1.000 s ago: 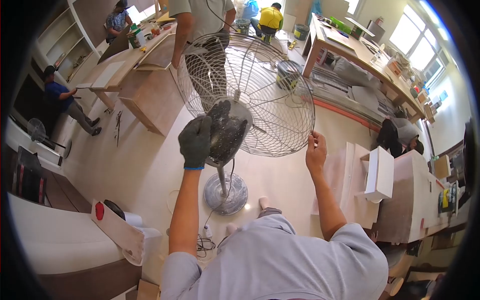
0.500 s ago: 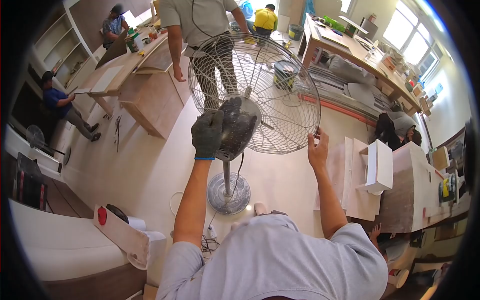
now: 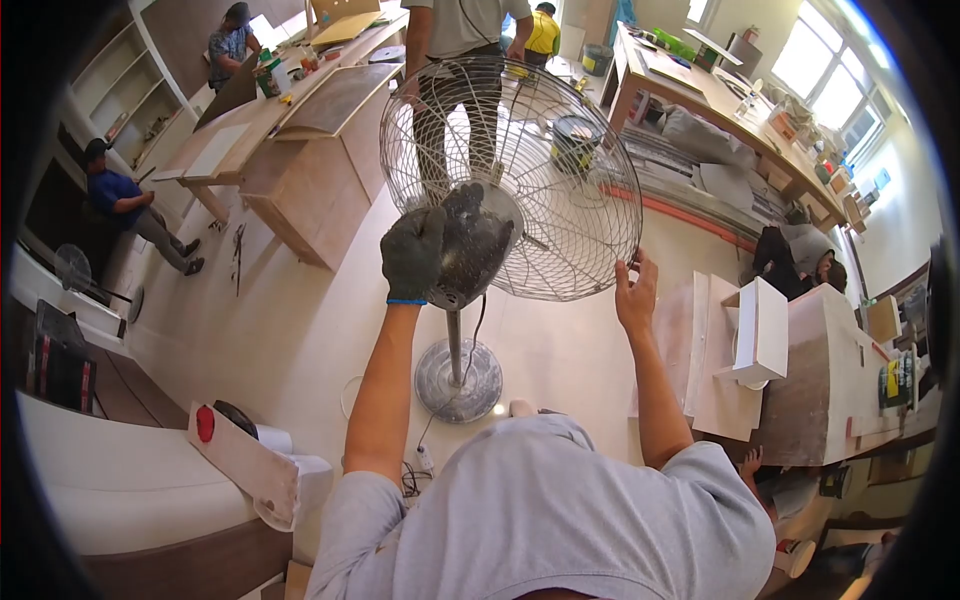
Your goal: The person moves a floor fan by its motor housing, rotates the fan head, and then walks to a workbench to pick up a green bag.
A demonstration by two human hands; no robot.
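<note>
A pedestal fan stands before me, seen from behind, with a round wire guard (image 3: 570,240), a dark, dusty motor housing (image 3: 475,250) and a round metal base (image 3: 458,382). My left hand (image 3: 412,255), in a dark glove with a blue cuff, is closed at the left side of the motor housing. Bare, my right hand (image 3: 637,287) has its bent fingers at the lower right rim of the guard. Its far fingertips are partly hidden there. A cord (image 3: 478,335) hangs from the housing down past the pole.
Beyond the fan stands a person in grey (image 3: 465,30). Wooden workbenches (image 3: 225,150) are at the left and right (image 3: 700,95). A black bucket (image 3: 575,145) sits behind the guard. Boards and a white box (image 3: 762,330) lie right; a plug (image 3: 425,458) and cable are near my feet.
The person in grey beyond the fan has shifted right and farther away. My view has tilted slightly. Both my hands keep their places on the fan.
</note>
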